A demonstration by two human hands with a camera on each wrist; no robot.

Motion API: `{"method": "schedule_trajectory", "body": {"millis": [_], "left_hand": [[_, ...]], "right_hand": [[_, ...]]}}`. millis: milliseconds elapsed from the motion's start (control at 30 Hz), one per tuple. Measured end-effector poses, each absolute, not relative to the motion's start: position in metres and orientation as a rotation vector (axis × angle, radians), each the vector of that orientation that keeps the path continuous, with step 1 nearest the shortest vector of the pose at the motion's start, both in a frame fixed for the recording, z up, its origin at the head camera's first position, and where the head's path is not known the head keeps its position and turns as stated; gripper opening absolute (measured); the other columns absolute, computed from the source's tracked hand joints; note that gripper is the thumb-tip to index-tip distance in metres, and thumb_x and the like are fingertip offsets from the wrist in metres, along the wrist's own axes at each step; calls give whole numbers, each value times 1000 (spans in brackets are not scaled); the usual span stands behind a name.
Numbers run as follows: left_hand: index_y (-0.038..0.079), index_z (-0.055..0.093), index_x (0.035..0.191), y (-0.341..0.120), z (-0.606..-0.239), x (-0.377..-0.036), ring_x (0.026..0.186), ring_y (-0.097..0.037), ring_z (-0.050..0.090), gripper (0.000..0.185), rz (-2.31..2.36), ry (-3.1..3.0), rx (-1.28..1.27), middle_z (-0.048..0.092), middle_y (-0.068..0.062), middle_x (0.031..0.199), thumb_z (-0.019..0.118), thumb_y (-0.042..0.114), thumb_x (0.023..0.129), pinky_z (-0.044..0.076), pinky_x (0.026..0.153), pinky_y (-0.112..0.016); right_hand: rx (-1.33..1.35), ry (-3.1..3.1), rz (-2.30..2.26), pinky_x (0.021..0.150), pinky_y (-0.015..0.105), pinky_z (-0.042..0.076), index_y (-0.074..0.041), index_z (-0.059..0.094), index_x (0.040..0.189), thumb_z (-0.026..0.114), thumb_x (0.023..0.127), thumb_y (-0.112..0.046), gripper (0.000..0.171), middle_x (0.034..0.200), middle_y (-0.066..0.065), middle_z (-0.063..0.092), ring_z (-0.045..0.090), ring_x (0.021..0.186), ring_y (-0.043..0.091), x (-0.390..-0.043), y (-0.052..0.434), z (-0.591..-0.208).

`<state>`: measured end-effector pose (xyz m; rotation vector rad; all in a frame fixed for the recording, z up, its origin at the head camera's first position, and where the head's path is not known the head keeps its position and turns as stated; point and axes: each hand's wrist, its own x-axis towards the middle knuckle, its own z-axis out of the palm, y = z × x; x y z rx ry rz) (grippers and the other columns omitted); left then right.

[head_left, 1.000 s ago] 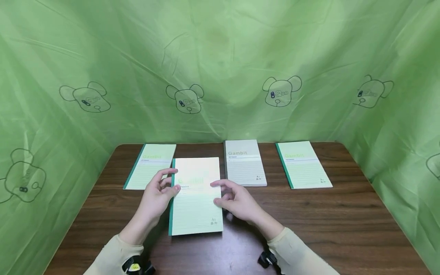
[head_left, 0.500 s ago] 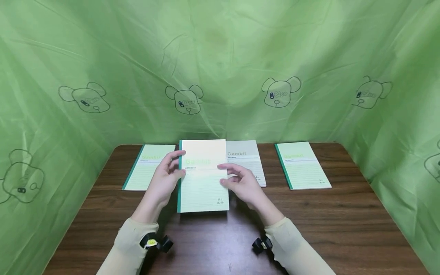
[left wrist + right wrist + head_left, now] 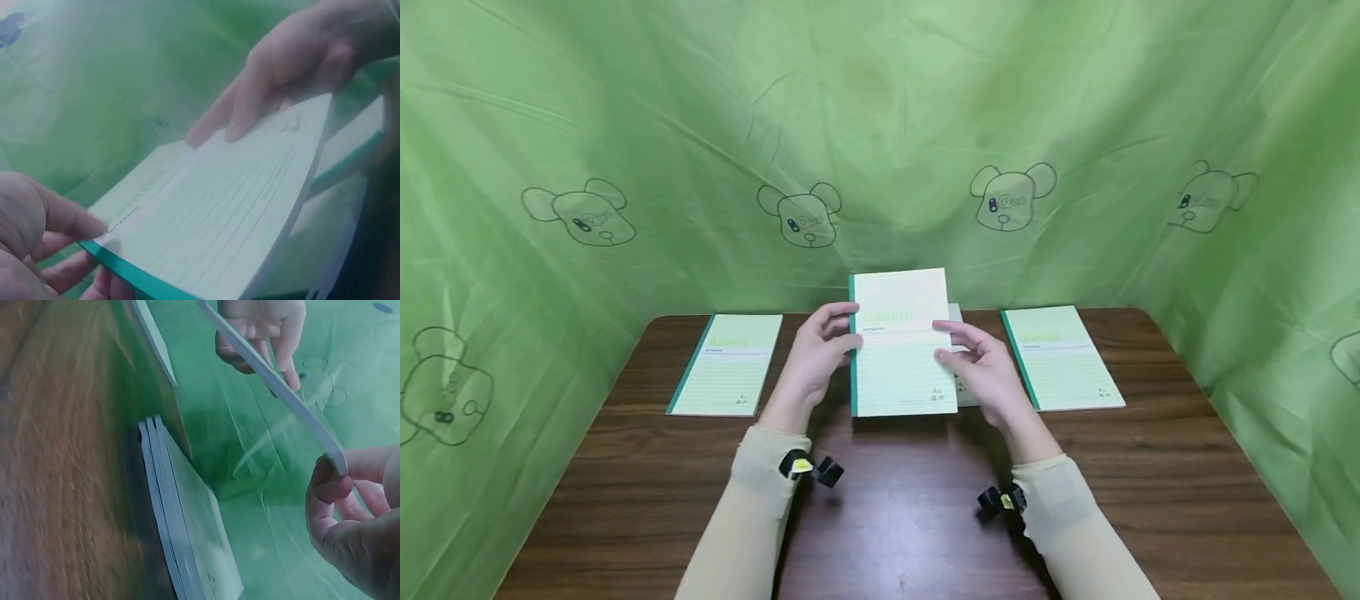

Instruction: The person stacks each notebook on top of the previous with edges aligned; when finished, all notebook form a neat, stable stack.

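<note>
Both hands hold a light green lined notebook with a dark green spine, lifted off the brown table near its far edge. My left hand pinches the spine side, thumb on the cover. My right hand pinches the opposite edge. The notebook hangs over a grey notebook, which it mostly hides. The left wrist view shows the cover with my left fingers at its corner. In the right wrist view the lifted notebook is seen edge-on above the grey notebook.
Another green notebook lies flat at the far left of the table, and one more at the far right. A green printed cloth closes in the back and both sides. Bare wood lies in front of my forearms.
The held notebook has moved up, away from me and to the right, from the table's middle left to above the grey notebook. Both hands kept their hold and moved with it.
</note>
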<state>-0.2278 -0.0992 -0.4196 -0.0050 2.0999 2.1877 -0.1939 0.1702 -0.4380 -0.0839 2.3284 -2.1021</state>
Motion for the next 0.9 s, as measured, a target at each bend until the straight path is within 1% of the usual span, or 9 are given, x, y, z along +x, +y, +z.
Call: {"method": "schedule_trajectory", "body": {"millis": [100,200,333,400,567,633,700,800,900], "left_hand": [[20,68,143,-87,-422,-232,84,-20,57,52,2201,2106,45,63,-9,134,75,-2,96,53,77,-36],[23,68,144,-77,-426,-234,80,-24,55,55,2190,2123,78,62,-7,136,74,-3,96,53,78,-37],[28,64,148,-71,-434,-238,86,-26,62,60,2136,2149,117,64,-6,137,72,-4,98,56,80,-39],[31,62,150,-68,-439,-240,89,-26,65,62,2097,2171,132,65,-6,139,72,-3,98,58,79,-38],[30,59,153,-62,-453,-242,95,-28,69,64,2050,2212,145,64,-9,143,72,-3,99,60,90,-51],[28,61,152,-58,-458,-242,99,-27,70,62,2046,2239,133,65,-10,142,73,-2,99,59,93,-55],[26,63,150,-55,-461,-242,100,-26,71,58,2039,2274,103,66,-9,140,74,-1,100,59,93,-55],[21,66,147,-50,-464,-241,100,-26,71,54,2034,2322,69,67,-10,136,75,-1,99,60,88,-47],[17,67,146,-47,-466,-241,99,-27,71,53,2035,2344,56,68,-12,134,75,-2,97,59,83,-40]], "right_hand": [[-44,2331,-2104,85,25,56,-17,71,146,76,102,-5,46,136,14,68,62,110,25,-198,181,-439],[-43,2315,-2128,91,25,55,-13,68,148,74,103,-3,47,135,16,68,61,115,23,-201,188,-439],[-46,2319,-2136,96,26,54,-9,65,151,73,104,-3,48,126,17,68,65,108,17,-205,195,-438],[-34,2319,-2133,97,26,54,-9,65,151,73,104,-4,48,125,16,66,64,109,16,-206,198,-439],[-2,2325,-2112,99,26,52,-10,64,153,72,105,-6,48,129,13,65,60,115,17,-209,206,-444],[5,2328,-2083,103,28,51,-12,63,154,71,106,-8,49,132,16,65,60,117,19,-210,209,-447],[9,2325,-2050,108,33,48,-13,62,155,70,107,-11,49,136,19,64,60,121,22,-212,212,-450],[-1,2324,-1994,116,42,43,-13,57,159,68,109,-14,51,146,22,61,57,130,27,-214,216,-453],[-13,2318,-1992,122,49,39,-9,52,162,67,110,-12,55,156,23,55,53,141,32,-217,219,-456]]}}
